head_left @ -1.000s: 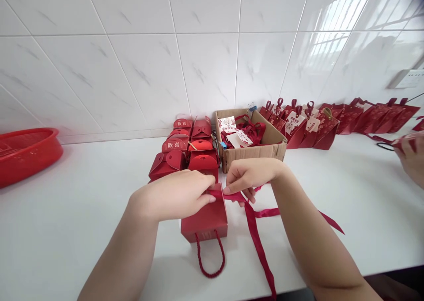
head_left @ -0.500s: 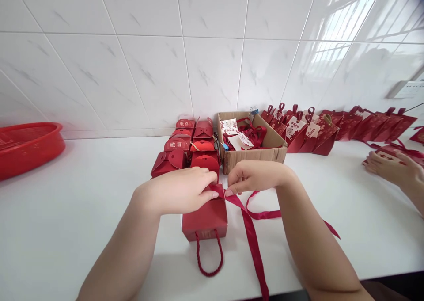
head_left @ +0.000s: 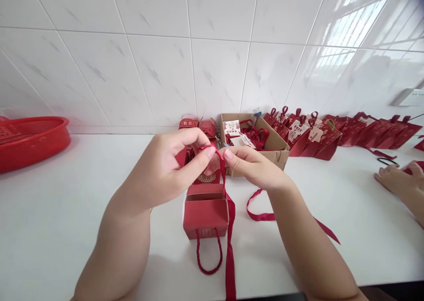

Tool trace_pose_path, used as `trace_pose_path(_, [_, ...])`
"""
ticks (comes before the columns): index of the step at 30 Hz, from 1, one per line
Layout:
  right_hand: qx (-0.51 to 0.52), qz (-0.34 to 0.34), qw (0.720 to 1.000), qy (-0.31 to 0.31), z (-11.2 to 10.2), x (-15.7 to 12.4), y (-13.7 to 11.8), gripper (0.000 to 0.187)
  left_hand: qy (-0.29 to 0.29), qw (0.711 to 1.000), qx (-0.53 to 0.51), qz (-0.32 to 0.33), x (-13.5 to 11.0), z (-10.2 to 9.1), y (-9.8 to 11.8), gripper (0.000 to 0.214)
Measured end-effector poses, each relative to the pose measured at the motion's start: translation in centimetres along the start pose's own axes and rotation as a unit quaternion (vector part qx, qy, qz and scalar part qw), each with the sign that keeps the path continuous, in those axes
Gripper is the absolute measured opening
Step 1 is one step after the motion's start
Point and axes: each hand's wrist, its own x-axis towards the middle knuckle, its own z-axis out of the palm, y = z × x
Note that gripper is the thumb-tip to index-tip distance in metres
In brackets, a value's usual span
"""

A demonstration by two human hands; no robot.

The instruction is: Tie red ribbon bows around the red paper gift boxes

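Observation:
A dark red ribbon (head_left: 231, 217) is pinched by my left hand (head_left: 179, 164), thumb against forefinger, above the far end of a small red gift box (head_left: 205, 215). My right hand (head_left: 250, 161) closes on the same ribbon just to the right, fingertips nearly touching the left ones. From between the hands the ribbon hangs down along the box's right side to the table's front edge. The box lies on the white table with a slot showing in its top. Its twisted rope handle (head_left: 209, 272) points toward me. Another ribbon piece (head_left: 261, 217) curls under my right forearm.
Behind my hands, more red boxes (head_left: 188, 123) stand near the tiled wall, partly hidden. A cardboard box (head_left: 281, 157) holds ribbons and cards. Several red gift bags (head_left: 326, 142) line the wall. A red plastic basin (head_left: 36, 146) sits left; a co-worker's hand (head_left: 394, 179) is at right.
Both hands have lifted off the box top, drawing the ribbon up with them and uncovering the slot. The hanging ribbon has swung left against the box. The camera view has shifted slightly.

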Motion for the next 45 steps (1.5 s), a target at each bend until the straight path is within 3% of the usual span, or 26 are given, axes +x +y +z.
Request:
trace_pose_path(4, [0.111,-0.031,0.992,0.050,1.0,-0.2,-0.4,0.033,0.037,0.999,0.001,0.008,-1.3,-0.9,0.4,0.022])
trace_pose_path(7, [0.127,-0.094,0.980,0.121,0.9,-1.0,-0.9,0.028,-0.010,1.000,0.016,-0.014,-2.0,-1.4,-0.5,0.022])
trace_pose_path(11, [0.059,-0.153,0.948,0.273,0.4,-2.2,-2.4,0.049,-0.070,0.993,0.032,-0.084,-3.1,-0.8,-3.2,0.027])
trace_pose_path(13, [0.012,-0.139,0.946,0.293,0.1,-2.7,-2.9,0.059,-0.064,0.991,0.021,-0.112,-3.7,-0.1,-4.5,0.031])
trace_pose_path(17, [0.036,-0.146,0.955,0.256,0.3,-2.6,-2.8,0.046,-0.065,0.989,-0.053,-0.124,-4.4,1.5,-6.7,0.038])
trace_pose_path(20, [0.056,-0.078,0.972,0.213,0.9,-1.6,-1.9,0.031,-0.101,0.978,-0.148,-0.108,-4.5,2.8,-8.4,0.039])
trace_pose_path(24, [-0.017,0.051,0.997,0.054,1.4,0.2,-0.2,0.035,-0.083,0.951,-0.280,-0.099,-4.9,4.5,-11.3,0.034])
trace_pose_path(28, [-0.104,0.119,0.987,-0.041,1.7,1.2,1.0,0.040,-0.075,0.931,-0.341,-0.107,-5.3,5.4,-12.7,0.018])
trace_pose_path(37, [-0.156,0.168,0.969,-0.093,1.4,0.9,0.5,0.026,-0.102,0.914,-0.380,-0.100,-5.3,5.6,-12.1,0.012])
trace_pose_path(45, [-0.187,0.158,0.967,-0.069,1.4,0.8,0.7,0.027,-0.103,0.910,-0.388,-0.108,-5.3,5.7,-12.3,0.010])
